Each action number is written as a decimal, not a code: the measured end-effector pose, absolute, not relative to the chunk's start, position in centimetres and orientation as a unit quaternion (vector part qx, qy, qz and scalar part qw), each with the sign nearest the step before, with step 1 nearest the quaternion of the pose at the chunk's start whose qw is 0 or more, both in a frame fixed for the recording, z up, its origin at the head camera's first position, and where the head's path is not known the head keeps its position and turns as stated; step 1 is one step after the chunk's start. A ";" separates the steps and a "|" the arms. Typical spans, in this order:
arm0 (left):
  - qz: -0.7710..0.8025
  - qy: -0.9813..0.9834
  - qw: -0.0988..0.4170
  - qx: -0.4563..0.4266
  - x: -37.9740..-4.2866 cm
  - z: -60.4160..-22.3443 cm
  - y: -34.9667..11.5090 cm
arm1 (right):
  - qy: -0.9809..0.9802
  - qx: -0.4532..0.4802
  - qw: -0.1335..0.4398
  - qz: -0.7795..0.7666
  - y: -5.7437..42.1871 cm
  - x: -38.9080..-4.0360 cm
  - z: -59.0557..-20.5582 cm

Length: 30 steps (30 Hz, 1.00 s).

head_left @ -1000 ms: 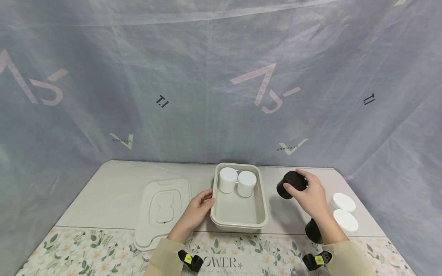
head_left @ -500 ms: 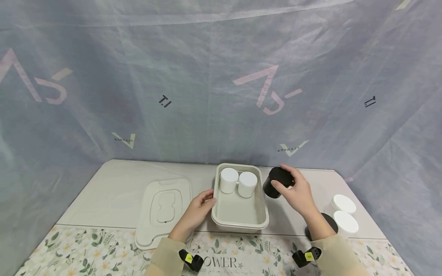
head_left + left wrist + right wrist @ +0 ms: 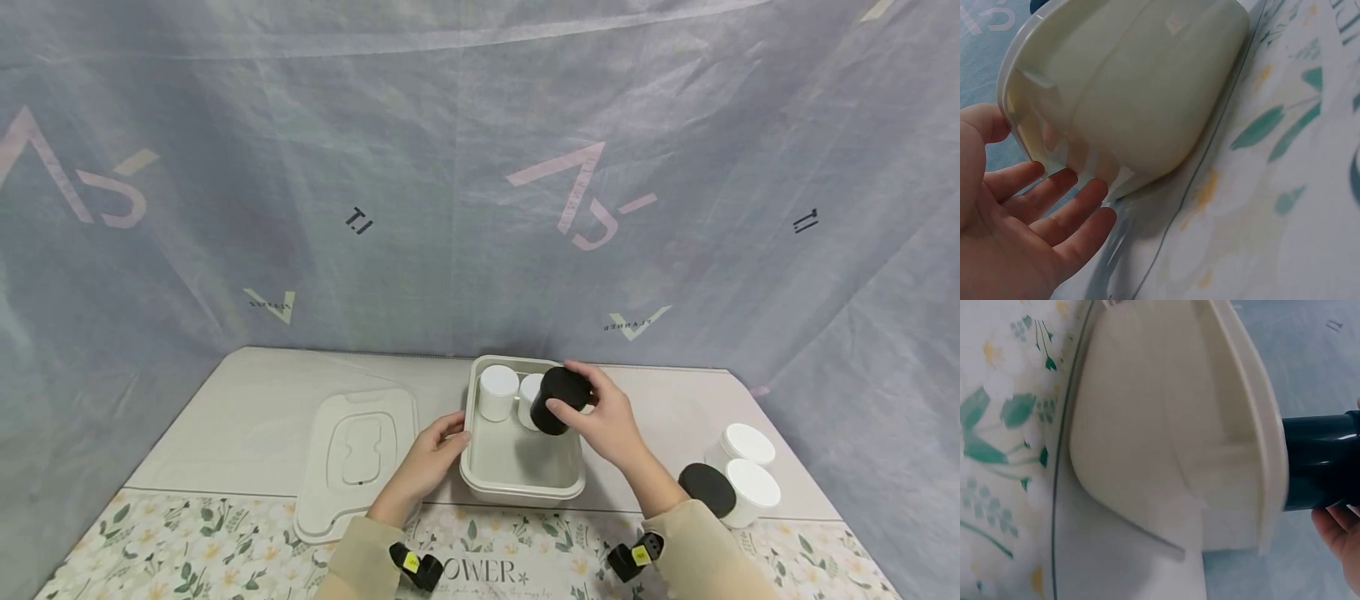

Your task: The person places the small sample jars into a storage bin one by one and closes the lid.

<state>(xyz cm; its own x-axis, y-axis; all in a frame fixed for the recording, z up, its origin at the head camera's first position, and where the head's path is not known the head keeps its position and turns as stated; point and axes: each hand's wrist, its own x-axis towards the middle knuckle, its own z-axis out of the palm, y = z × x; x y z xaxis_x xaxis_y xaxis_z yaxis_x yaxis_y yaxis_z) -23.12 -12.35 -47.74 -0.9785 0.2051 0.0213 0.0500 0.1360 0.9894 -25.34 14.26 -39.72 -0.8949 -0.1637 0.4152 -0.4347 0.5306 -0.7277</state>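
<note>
the right hand [image 3: 606, 422] grips a black jar [image 3: 557, 398] above the beige bin [image 3: 504, 457], where two white jars [image 3: 498, 393] stand. the left hand [image 3: 430, 455], fingers loosely spread, touches the bin's left side. a lid [image 3: 352, 458] lies farther left on the table [image 3: 240, 417].

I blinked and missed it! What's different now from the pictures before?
The right hand carried its black jar leftward, from beside the box to above its inside, partly hiding one white jar there. It kept hold of the jar; nothing was let go. The other black jar now shows clear of the arm. The left hand stayed at the box's left side, and the lid stayed put.
</note>
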 end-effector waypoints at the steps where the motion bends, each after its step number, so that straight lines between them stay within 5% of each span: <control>1: 0.651 0.752 0.060 0.085 -23.1 -47.7 -12.4 | -0.861 0.177 0.145 0.454 13.9 -25.4 -39.8; 30: 0.654 0.748 0.062 0.089 -23.1 -47.3 -12.4 | -0.895 0.204 0.128 0.376 8.5 -25.7 -42.6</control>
<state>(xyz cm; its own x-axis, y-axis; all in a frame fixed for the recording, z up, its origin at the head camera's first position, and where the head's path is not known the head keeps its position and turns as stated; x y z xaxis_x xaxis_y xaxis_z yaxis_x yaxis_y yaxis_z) -23.13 -12.36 -47.31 -0.9764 0.2149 0.0230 0.0515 0.1277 0.9905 -25.69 8.49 -42.65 -0.8839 -0.2696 0.3821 -0.4616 0.6344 -0.6200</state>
